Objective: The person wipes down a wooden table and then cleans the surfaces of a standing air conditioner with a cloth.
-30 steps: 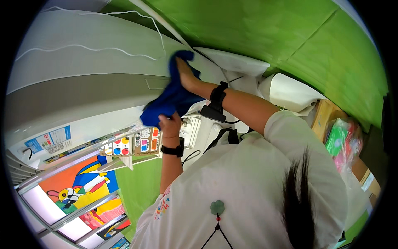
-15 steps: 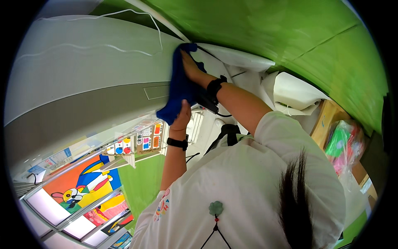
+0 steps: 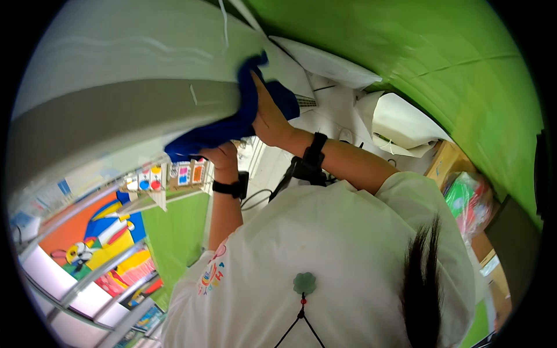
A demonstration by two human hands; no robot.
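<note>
A blue cloth (image 3: 212, 134) lies bunched and stretched along the edge of a large, smooth white-grey casing (image 3: 139, 52). My right hand (image 3: 270, 116) presses one end of it against the casing, with the cloth bunched around the fingers; the fingertips are partly hidden. Lower and to the left, my left hand (image 3: 221, 155) grips the cloth's other part, its fingers mostly covered by the fabric. Black straps with small devices sit on both wrists, and a thin cable hangs near the left one.
A green wall (image 3: 406, 40) rises at the far right. Beside it are a white curled sheet (image 3: 403, 124), a wooden piece (image 3: 444, 159) and a clear plastic bag (image 3: 467, 200) with coloured contents. At left stand a shelf with paint-coloured cards (image 3: 152, 178) and a bright animal picture (image 3: 98, 240).
My left hand has moved left, drawing the cloth out longer along the casing edge. My right hand has shifted slightly down and right; the view has tilted a little.
</note>
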